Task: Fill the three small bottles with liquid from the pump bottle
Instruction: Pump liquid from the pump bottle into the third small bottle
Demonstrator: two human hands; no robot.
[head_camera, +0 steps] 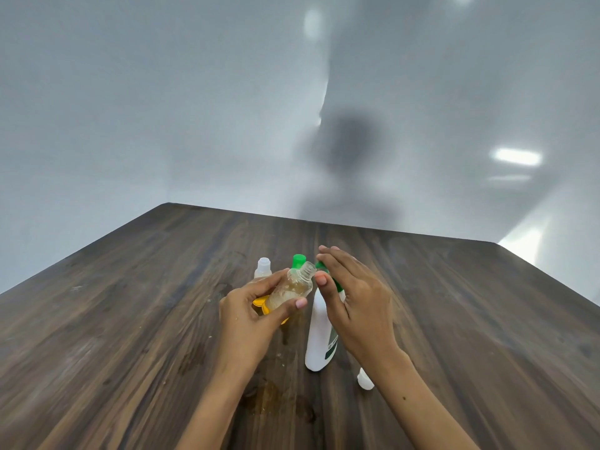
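Observation:
My left hand (251, 315) grips a small clear bottle (292, 289), tilted, uncapped, its open neck pointing at the pump nozzle; amber liquid sits inside it. The white pump bottle (319, 339) stands upright at the table's middle. My right hand (352, 293) lies over its green pump head (328, 276) with straight fingers, thumb near the nozzle. A second small bottle with a green cap (298, 260) stands behind, and a third, clear and uncapped (263, 267), stands to its left.
A yellow cap (261, 302) shows under my left hand. A small white cap (365, 381) lies by my right wrist. A wet amber spill (271, 394) marks the dark wooden table (113, 319). A grey wall rises behind.

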